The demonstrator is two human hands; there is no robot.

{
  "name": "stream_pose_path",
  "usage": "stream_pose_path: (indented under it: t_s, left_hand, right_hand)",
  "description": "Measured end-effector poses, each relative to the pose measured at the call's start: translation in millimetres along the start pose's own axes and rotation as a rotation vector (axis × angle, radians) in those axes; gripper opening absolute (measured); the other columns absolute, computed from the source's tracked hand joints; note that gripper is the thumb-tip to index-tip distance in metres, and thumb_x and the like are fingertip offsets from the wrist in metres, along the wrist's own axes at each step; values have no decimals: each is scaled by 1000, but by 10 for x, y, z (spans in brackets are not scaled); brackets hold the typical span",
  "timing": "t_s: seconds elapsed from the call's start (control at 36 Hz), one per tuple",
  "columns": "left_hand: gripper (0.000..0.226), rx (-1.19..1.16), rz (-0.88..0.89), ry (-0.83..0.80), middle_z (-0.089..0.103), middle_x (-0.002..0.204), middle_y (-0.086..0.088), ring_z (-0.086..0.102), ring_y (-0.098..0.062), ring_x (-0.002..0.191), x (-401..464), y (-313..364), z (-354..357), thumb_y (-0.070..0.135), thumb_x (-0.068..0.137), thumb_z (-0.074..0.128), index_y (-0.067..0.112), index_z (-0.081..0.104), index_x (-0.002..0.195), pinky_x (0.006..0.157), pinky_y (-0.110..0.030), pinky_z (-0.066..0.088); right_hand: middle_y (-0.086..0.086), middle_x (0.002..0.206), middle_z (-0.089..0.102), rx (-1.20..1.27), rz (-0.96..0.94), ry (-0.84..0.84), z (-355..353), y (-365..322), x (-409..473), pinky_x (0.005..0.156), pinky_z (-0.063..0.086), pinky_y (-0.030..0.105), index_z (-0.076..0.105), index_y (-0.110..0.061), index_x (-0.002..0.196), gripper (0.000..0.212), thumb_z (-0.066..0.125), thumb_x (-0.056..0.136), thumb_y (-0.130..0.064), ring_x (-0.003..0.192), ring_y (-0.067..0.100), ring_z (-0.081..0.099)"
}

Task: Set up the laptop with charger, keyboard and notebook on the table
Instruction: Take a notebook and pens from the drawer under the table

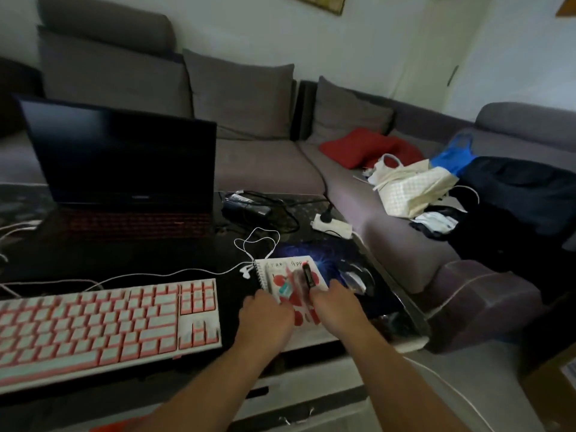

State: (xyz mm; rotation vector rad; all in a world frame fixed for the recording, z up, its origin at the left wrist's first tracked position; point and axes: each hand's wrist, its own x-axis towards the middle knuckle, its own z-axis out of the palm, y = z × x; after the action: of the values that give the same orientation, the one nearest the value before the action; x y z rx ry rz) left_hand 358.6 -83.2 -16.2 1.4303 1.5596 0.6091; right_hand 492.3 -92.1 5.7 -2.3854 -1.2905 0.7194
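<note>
Both hands are on the notebook [291, 283], which lies flat on the dark desk [174, 263] just right of the keyboard [106, 322], its spiral edge toward the keyboard and its white cover printed with red shapes. The left hand [268, 316] rests on the notebook's near left part, fingers bent down over the cover; whether this grip pinches the edge or merely presses cannot be told through the blur. The right hand [335, 302] sits on the near right part, its fingertips touching a dark pen [307, 275] that lies on the cover; its grip looks curled round the pen's near end. The notebook partly overlaps a dark mousepad [330, 260] bearing a blue burst. White earphones [249, 269] lie just beside the notebook's far left corner, their cord looping away. The laptop [121, 163] stands open with a black screen at the far left, red-lit keys below. Right of it lies the charger [246, 207] with its coiled cable, near a white power strip [332, 226]. A grey sofa [243, 98] runs behind.
</note>
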Motion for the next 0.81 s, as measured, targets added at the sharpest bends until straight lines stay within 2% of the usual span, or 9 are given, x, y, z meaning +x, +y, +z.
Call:
stream_pose_path:
  t_s: [0.08,0.19,0.25,0.36,0.47,0.56,0.67,0.72,0.81]
  left_hand:
    - [51,53,-122,26,48,137,-21,51,-37,123,200,121,117,39,94,54,7,55,134,91,-38,45]
    - [66,33,-204,64,44,143,-21,45,-38,131,351,193,208,46,89,64,7,46,140,98,-41,44]
    - [72,-51,-197,78,53,135,-18,55,-38,124,392,176,240,46,82,69,5,41,135,102,-44,51]
    - [56,-214,-160,67,71,102,-9,73,-26,88,384,93,211,31,75,71,8,50,121,78,-42,64]
    - [39,-369,-115,36,75,97,-6,77,-18,78,294,25,128,17,84,75,14,58,119,54,-28,58]
    - [32,-496,-90,11,79,95,-6,79,-16,75,199,-9,49,12,86,76,16,65,116,57,-28,61]
    - [23,-589,-78,-18,81,92,-5,80,-20,80,27,-9,-142,6,92,72,17,68,112,72,-44,66]
    - [18,-612,-59,-21,81,86,-3,80,-20,78,-66,14,-255,4,94,69,19,70,105,74,-45,66]
    - [16,-605,-44,-16,81,82,-1,80,-18,75,-184,9,-521,5,95,68,18,71,104,71,-40,66]
  right_hand:
    - [20,153,47,32,86,52,124,-73,230,116,34,52,48,-11,149,94,36,89,-82,142,40,40]
    - [22,162,29,66,162,88,171,-74,440,120,26,53,40,-9,155,100,43,88,-82,150,41,25]
    - [23,159,33,119,167,85,186,-54,506,118,32,51,36,-7,155,102,51,85,-81,147,41,31]
    - [21,154,36,214,160,48,172,-5,518,112,42,49,34,-6,154,100,62,84,-73,140,39,39]
    - [20,157,33,185,133,38,123,12,471,112,41,50,32,-10,155,100,64,84,-72,144,39,34]
    - [21,156,33,158,110,17,80,-32,389,114,37,50,33,-13,153,101,64,80,-77,145,41,31]
    - [6,122,64,313,50,-32,-5,-107,236,96,56,49,44,-21,127,80,74,72,-71,110,27,66]
    - [1,107,70,354,1,-39,-41,-157,162,87,61,45,46,-22,117,60,77,82,-59,93,22,73]
    - [0,101,72,324,-75,0,-37,-358,-50,79,61,41,46,-24,111,53,76,85,-59,86,19,74]
